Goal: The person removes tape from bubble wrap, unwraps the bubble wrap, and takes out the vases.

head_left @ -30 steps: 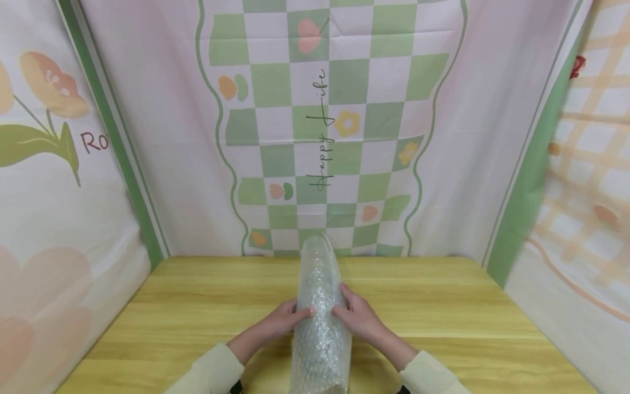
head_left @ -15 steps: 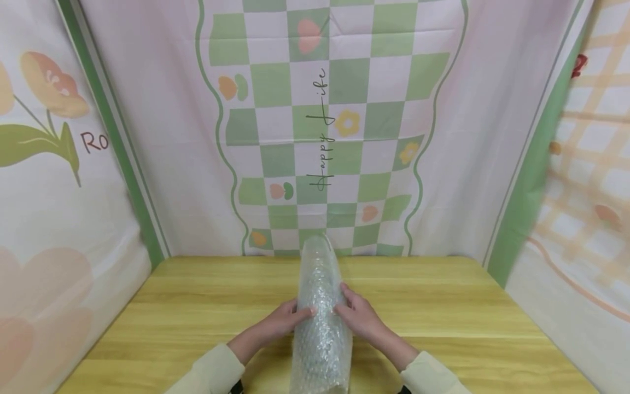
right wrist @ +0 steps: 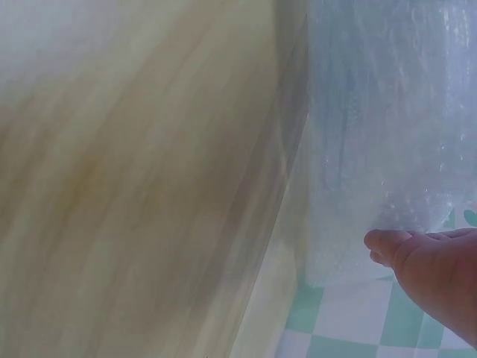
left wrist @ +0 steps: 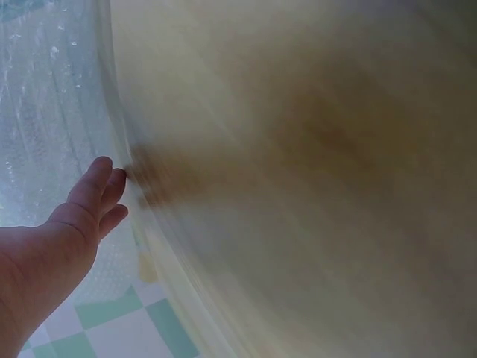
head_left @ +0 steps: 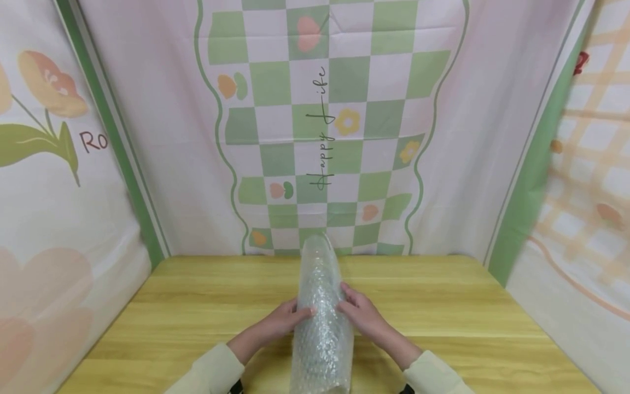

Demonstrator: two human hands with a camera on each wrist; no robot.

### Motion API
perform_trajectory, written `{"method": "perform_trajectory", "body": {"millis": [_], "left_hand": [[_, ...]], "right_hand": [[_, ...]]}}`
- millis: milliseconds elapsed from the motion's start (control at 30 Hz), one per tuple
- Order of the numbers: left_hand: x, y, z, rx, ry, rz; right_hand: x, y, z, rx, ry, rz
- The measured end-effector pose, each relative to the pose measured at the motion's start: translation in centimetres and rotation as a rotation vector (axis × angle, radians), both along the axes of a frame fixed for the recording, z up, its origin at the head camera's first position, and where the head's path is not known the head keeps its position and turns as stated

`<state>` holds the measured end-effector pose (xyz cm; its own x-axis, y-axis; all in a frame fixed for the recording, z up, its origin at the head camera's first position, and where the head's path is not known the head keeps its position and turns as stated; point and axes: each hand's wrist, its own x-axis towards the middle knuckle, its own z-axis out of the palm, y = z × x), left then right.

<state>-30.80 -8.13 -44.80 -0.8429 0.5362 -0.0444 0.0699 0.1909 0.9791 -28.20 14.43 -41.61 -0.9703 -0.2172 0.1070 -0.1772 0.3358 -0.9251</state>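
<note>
A roll of clear bubble wrap (head_left: pixel 322 339) lies lengthwise in the middle of the head view, its narrower far end reaching the back wall. My left hand (head_left: pixel 280 320) holds its left side, with the thumb on top. On the opposite side my right hand (head_left: pixel 366 317) holds it, the thumb against the upper right face and a finger stretched forward along the side. In the left wrist view, the left hand (left wrist: pixel 63 231) has its fingertips at the wrap's edge. The right wrist view shows the right hand (right wrist: pixel 432 268) touching the wrap (right wrist: pixel 380 112).
A wooden table (head_left: pixel 206 290) lies beneath the roll. Behind it hangs a green and white checkered cloth (head_left: pixel 312 123). Printed cloths also hang at the left (head_left: pixel 44 219) and right (head_left: pixel 585 186) sides.
My right hand has shifted very slightly to the right, its thumb drawn back toward the roll's edge. The roll's right side bulges a little farther right. My left hand stays in place.
</note>
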Motion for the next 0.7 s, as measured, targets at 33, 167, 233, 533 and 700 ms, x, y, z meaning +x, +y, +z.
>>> {"method": "perform_trajectory", "body": {"millis": [33, 167, 233, 533, 700], "left_hand": [[0.0, 0.0, 0.0, -0.001, 0.0, 0.0], [0.1, 0.0, 0.1, -0.005, 0.003, 0.002], [0.1, 0.0, 0.1, -0.006, 0.003, 0.002], [0.1, 0.0, 0.0, 0.033, -0.013, -0.023], [0.1, -0.1, 0.0, 0.045, -0.02, -0.029]], "right_hand": [[0.0, 0.0, 0.0, -0.003, 0.001, 0.001], [-0.1, 0.1, 0.0, -0.023, 0.003, 0.014], [-0.2, 0.2, 0.0, -0.034, 0.002, 0.025], [-0.3, 0.9, 0.2, -0.084, -0.036, 0.093], [-0.4, 1.1, 0.1, -0.094, -0.04, 0.109]]}}
